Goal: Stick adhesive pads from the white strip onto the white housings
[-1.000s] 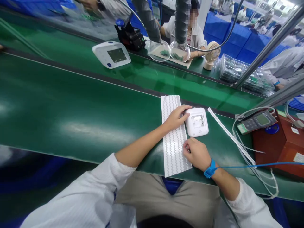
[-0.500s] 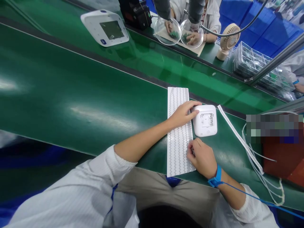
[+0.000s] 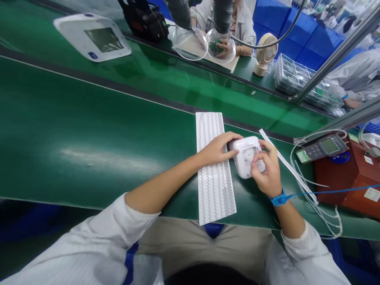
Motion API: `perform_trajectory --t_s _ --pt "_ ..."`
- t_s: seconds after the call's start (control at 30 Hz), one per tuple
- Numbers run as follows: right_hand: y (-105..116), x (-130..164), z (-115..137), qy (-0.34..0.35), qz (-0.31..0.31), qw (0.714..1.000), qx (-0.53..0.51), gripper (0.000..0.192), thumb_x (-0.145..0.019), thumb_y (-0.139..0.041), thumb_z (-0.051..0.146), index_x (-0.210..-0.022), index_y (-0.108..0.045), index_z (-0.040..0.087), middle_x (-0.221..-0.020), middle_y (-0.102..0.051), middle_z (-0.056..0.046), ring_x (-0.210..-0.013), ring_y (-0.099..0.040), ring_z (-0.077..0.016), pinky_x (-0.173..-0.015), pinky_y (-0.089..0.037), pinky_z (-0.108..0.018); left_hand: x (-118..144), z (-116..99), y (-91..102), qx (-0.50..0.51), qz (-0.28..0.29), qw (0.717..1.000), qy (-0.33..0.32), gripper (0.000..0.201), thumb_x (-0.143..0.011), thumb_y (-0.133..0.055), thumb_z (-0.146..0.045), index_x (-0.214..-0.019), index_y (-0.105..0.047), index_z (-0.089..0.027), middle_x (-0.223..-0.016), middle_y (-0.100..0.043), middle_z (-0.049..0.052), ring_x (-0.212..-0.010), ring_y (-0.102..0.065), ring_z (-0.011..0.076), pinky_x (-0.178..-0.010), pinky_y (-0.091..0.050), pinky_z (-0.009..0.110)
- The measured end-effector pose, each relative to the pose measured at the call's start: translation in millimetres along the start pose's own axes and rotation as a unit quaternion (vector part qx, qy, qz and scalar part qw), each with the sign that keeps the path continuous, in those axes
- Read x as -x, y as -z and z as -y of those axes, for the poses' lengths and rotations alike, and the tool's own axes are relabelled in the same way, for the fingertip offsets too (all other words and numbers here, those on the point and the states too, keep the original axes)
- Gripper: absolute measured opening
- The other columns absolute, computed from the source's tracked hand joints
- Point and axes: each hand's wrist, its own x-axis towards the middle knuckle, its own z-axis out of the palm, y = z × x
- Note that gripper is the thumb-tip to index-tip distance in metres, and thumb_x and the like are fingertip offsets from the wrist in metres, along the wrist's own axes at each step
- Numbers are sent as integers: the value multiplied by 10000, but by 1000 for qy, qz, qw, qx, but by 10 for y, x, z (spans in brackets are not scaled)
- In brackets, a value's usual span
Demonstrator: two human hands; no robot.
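From the head view, the small white device [image 3: 245, 156] lies on the green table [image 3: 89, 130], just right of the long white sticker sheet [image 3: 214, 174]; my left hand [image 3: 218, 149] lies across that sheet, fingers curled against the device's left edge and bracing it rather than wrapped round it; my right hand [image 3: 265, 168] is curled over its right side, thumb and fingertips pressed down on the recessed top — a pinch upon it, not a lift. I judge the device a light, stiff plastic shell, smooth and likely to skate on the table, so the sides and rounded corners are the places to hold, not the open recess; the sheet looks thin, limp and easily creased. A narrow white strip [image 3: 285, 164] lies just right of my right hand; beyond it, a handheld meter [image 3: 322, 148] on a brown box [image 3: 347, 178].

Against the frame a second ago, my right hand has left the lower end of the sheet and come up onto the device; my left hand has stayed put — and the device looks turned a little under it.
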Motion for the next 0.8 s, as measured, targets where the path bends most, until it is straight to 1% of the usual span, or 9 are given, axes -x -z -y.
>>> perform_trajectory --t_s 0.03,0.1,0.2,0.27,0.4,0.6,0.8 --pt "41 -29 -51 -2 -3 1000 4 81 -945 -680 210 -1000 -696 267 -1686 -561 -139 -1583 -567 -379 -1290 -523 -637 12 -38 -10 1 18 1000 -9 515 -1075 -735 -522 -1483 -684 -212 -1460 -765 150 -1340 -737 338 -1160 -594 524" --pt "92 -61 -135 -4 18 1000 7 70 -939 -680 224 -992 -692 268 -1760 -519 -126 -1667 -494 -390 -1352 -453 -688 39 -110 -42 8 51 998 -24 550 -1060 -780 -560 -1486 -685 -225 -1441 -763 149 -1312 -738 335 -1129 -600 519" --pt "108 -68 -179 -5 71 997 20 12 -966 -685 252 -960 -686 262 -1823 -492 -120 -1730 -428 -400 -1401 -364 -724 75 -167 -94 20 82 996 -38 597 -1052 -806 -607 -1506 -683 -239 -1447 -756 156 -1321 -728 337 -1128 -596 522" --pt "100 -59 -161 -6 97 995 28 29 -985 -686 262 -956 -690 260 -1844 -485 -118 -1760 -387 -405 -1410 -340 -732 88 -167 -112 24 91 995 -40 618 -1050 -807 -632 -1515 -681 -243 -1454 -752 160 -1330 -723 339 -1141 -588 527" --pt "83 -38 -120 -5 103 994 34 29 -1002 -689 259 -975 -700 257 -1849 -490 -128 -1775 -361 -409 -1406 -339 -735 96 -140 -114 28 97 994 -43 635 -1043 -813 -645 -1516 -683 -242 -1440 -753 159 -1318 -726 339 -1134 -588 522" --pt "58 -17 -128 -5 101 994 47 32 -1025 -701 253 -994 -703 263 -1826 -522 -121 -1758 -386 -405 -1395 -347 -748 113 -159 -117 30 91 995 -38 595 -1050 -819 -595 -1518 -689 -250 -1442 -753 157 -1315 -730 336 -1117 -593 505" --pt "41 -12 -118 -18 106 993 55 38 -1043 -693 258 -1009 -707 267 -1812 -539 -111 -1749 -393 -394 -1392 -354 -737 111 -180 -131 37 88 994 -47 586 -1058 -811 -592 -1508 -681 -240 -1434 -751 167 -1300 -730 338 -1098 -589 506"
